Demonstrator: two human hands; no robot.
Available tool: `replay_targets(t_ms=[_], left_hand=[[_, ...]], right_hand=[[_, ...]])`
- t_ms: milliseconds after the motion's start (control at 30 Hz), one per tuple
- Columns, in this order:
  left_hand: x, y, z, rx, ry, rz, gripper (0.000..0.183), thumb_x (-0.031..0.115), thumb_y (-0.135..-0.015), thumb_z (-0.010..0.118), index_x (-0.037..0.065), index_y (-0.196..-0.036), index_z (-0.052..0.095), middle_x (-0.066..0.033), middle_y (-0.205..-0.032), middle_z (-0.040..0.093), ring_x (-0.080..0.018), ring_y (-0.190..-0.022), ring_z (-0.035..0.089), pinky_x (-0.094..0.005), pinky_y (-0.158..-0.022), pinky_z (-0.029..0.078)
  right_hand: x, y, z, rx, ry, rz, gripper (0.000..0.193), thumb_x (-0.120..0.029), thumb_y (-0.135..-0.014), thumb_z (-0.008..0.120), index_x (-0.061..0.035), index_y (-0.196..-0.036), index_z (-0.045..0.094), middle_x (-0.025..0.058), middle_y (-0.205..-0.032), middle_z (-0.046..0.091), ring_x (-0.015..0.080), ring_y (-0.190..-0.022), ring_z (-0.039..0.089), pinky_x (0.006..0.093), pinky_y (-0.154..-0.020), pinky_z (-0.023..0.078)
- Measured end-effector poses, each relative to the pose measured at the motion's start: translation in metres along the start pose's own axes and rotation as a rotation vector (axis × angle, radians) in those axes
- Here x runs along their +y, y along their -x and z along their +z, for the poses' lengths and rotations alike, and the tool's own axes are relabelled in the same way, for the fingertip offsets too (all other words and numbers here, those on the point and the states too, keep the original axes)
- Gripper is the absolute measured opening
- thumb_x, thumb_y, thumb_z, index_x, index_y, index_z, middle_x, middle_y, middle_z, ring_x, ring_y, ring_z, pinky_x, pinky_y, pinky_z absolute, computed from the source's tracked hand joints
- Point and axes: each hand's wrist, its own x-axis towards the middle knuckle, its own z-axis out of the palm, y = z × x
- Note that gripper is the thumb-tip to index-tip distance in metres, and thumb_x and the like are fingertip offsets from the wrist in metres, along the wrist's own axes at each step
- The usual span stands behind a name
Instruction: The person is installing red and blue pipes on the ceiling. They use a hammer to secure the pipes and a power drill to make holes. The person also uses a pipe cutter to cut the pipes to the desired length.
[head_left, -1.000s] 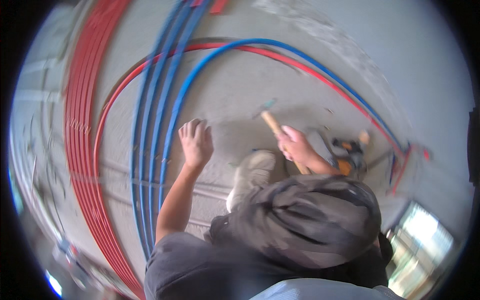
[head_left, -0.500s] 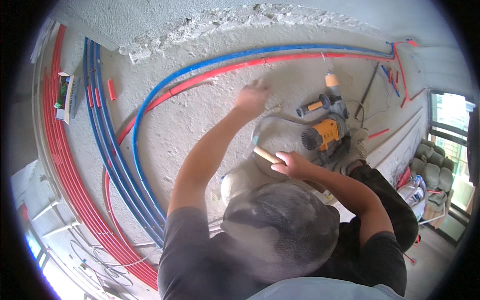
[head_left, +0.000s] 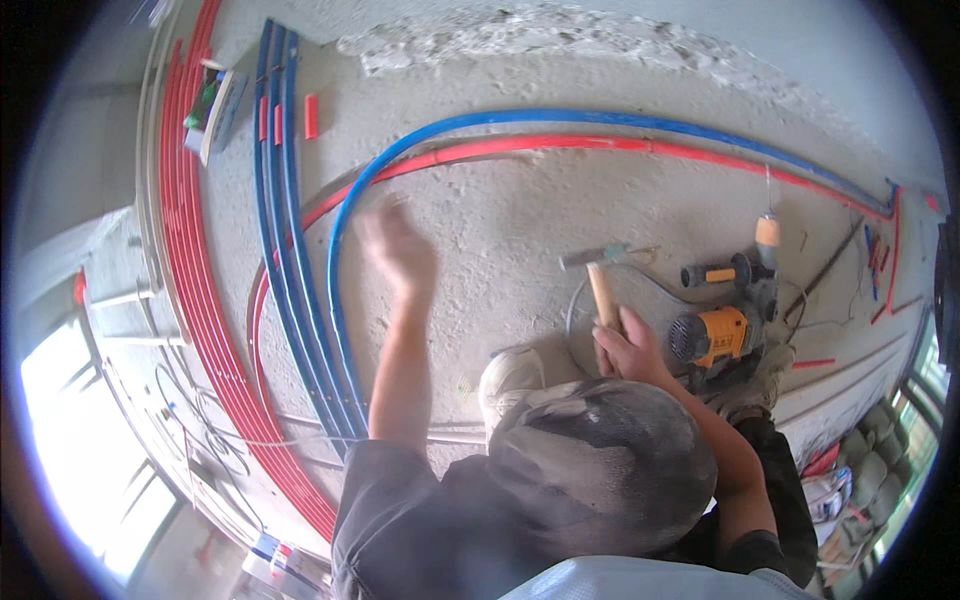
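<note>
My right hand (head_left: 628, 345) is closed around the light wooden handle of a hammer (head_left: 603, 290), held upright over the concrete. Its grey-green metal head lies across the top of the handle. Raised above the floor just inside the curved blue pipe (head_left: 335, 240) is my left hand (head_left: 395, 245). Motion smears its fingers, so I cannot tell whether they are apart or closed. Right of the hammer stands an orange and black rotary hammer drill (head_left: 722, 332), a tan cup (head_left: 768, 232) around its bit. A dusty dark cap brim (head_left: 605, 465) hides part of the view below.
A red pipe (head_left: 520, 145) runs along the wall inside the blue one. Bundled red pipes (head_left: 200, 270) and straight blue pipes (head_left: 290, 210) cross the floor at left, near a small open box (head_left: 213, 115). A dark rod (head_left: 830, 270) and red offcuts (head_left: 813, 363) lie at right.
The view has swung, shifting the floor and pipes rightward. My left hand has moved left toward the blue pipe curve. The hammer, still in my right hand, now points more upright, with its head showing clearly.
</note>
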Motion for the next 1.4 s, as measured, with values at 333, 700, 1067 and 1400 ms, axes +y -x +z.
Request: replay_targets(t_ms=[333,700,1067,1400], left_hand=[[-0.121,-0.004,-0.082,-0.096,-0.620,-0.044,0.024,0.029,-0.100,0.068,0.006,-0.108,0.069,-0.0196,-0.096,0.062,-0.0427,-0.088,0.065,-0.0544,-0.076,0.051],[-0.112,-0.019,-0.080,-0.255,-0.775,-0.244,0.042,0.048,-0.101,0.065,0.006,-0.105,0.070,-0.0160,-0.102,0.068,-0.0411,-0.090,0.069,-0.0557,-0.075,0.053],[-0.099,-0.020,-0.082,-0.229,-0.650,-0.297,0.038,0.044,-0.098,0.066,0.006,-0.101,0.070,-0.0137,-0.103,0.067,-0.0377,-0.089,0.069,-0.0528,-0.075,0.054],[-0.098,-0.020,-0.082,-0.213,-0.647,-0.279,0.044,0.044,-0.100,0.067,0.001,-0.105,0.071,-0.0191,-0.106,0.068,-0.0428,-0.092,0.068,-0.0550,-0.078,0.054]], right_hand=[[-0.067,-0.136,0.198,-0.112,-0.510,-0.179,0.025,-0.027,-0.107,0.063,-0.0102,-0.102,0.045,0.0000,-0.072,0.053,0.0100,-0.048,0.049,0.0291,-0.042,0.042],[-0.079,-0.164,0.270,0.144,-0.468,-0.144,0.024,-0.024,-0.108,0.060,-0.0091,-0.105,0.042,0.0031,-0.069,0.051,0.0139,-0.044,0.049,0.0341,-0.038,0.043],[-0.050,-0.164,0.279,0.062,-0.258,-0.141,0.030,-0.033,-0.107,0.059,-0.0048,-0.106,0.051,0.0111,-0.084,0.060,0.0202,-0.063,0.061,0.0394,-0.053,0.049],[-0.052,-0.177,0.287,0.115,-0.134,-0.227,0.034,-0.034,-0.104,0.062,-0.0027,-0.107,0.051,0.0242,-0.093,0.065,0.0380,-0.081,0.065,0.0504,-0.076,0.049]])
